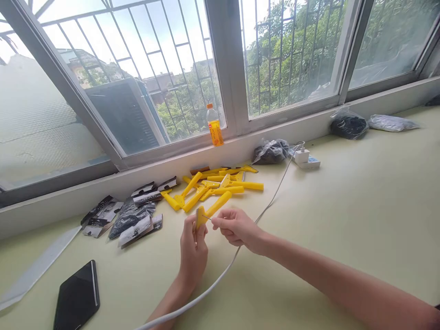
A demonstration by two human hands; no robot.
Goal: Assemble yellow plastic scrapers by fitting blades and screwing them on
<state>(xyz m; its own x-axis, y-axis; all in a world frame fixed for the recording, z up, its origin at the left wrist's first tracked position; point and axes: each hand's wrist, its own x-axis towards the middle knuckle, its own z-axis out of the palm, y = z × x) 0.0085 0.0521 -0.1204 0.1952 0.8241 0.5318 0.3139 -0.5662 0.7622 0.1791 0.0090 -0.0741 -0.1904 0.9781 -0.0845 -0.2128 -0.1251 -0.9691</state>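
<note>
My left hand (194, 243) is closed around the head of a yellow scraper (218, 204), whose handle points up and to the right. My right hand (239, 228) pinches a thin metal rod (207, 217); its far end meets the side of the scraper's head. The rod's other end is hidden in my fingers, so its exact kind does not show. Just beyond my hands lies a loose pile of yellow scrapers (223, 190), several with their handles crossing one another.
Folded black-and-white packaging (137, 229) and a black phone (77, 295) lie at left. A white cable (223, 275) runs past both hands to a power strip (309, 162). Plastic bags (271, 151) lie near the window. An orange-capped bottle (215, 130) stands on the sill.
</note>
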